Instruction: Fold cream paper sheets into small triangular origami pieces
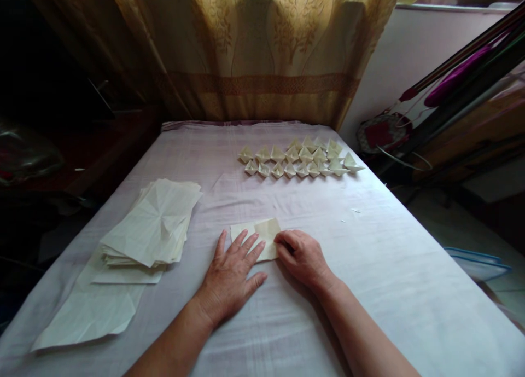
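A small folded sheet of paper (266,229) lies flat on the cloth in front of me. My left hand (235,267) rests spread across its left part, fingers apart and pressing down. At the paper's right edge, my right hand (301,254) is closed, with thumb and fingertips pinching that edge. Part of the sheet is hidden under my left fingers. Farther back stand several folded paper boats (305,155) in rows. To the left is a stack of creased paper sheets (151,224), with a longer sheet (98,306) partly beneath it.
The table (394,267) is covered with a pale checked cloth. Tiny paper scraps (356,210) lie right of centre. A patterned gold curtain (254,48) hangs behind the far edge. On the right, a bag (383,132) and a blue-edged plastic item (478,263) are beyond the table.
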`<state>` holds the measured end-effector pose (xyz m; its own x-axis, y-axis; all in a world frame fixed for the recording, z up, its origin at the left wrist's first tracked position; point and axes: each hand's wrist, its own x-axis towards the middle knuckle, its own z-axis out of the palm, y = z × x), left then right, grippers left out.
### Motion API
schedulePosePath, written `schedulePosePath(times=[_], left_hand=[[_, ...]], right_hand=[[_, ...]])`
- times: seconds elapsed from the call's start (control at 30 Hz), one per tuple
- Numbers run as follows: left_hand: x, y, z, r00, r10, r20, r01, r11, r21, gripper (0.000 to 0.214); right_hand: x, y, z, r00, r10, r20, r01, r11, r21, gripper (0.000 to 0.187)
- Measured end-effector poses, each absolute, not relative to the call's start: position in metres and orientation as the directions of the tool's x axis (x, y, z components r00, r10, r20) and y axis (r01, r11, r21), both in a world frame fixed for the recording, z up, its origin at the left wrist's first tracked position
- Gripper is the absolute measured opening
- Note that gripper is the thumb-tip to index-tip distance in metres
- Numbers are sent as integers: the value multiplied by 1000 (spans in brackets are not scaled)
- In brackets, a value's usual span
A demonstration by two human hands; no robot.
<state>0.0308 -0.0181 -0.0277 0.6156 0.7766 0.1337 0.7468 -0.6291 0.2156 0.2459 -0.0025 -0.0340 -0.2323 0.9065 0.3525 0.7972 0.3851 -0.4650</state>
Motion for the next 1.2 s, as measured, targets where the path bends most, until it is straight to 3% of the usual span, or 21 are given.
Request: schedulePosePath(times=[0.33, 1.2], left_hand=[[26, -18, -31, 648, 734, 203, 719, -678, 155, 56], [27, -12, -25, 637, 767, 84, 735, -636, 237, 58]], right_hand=[[242, -3, -31, -234, 910, 342, 841, 366, -398, 12], [238, -1, -33, -191, 924, 331, 880, 310, -358, 13]])
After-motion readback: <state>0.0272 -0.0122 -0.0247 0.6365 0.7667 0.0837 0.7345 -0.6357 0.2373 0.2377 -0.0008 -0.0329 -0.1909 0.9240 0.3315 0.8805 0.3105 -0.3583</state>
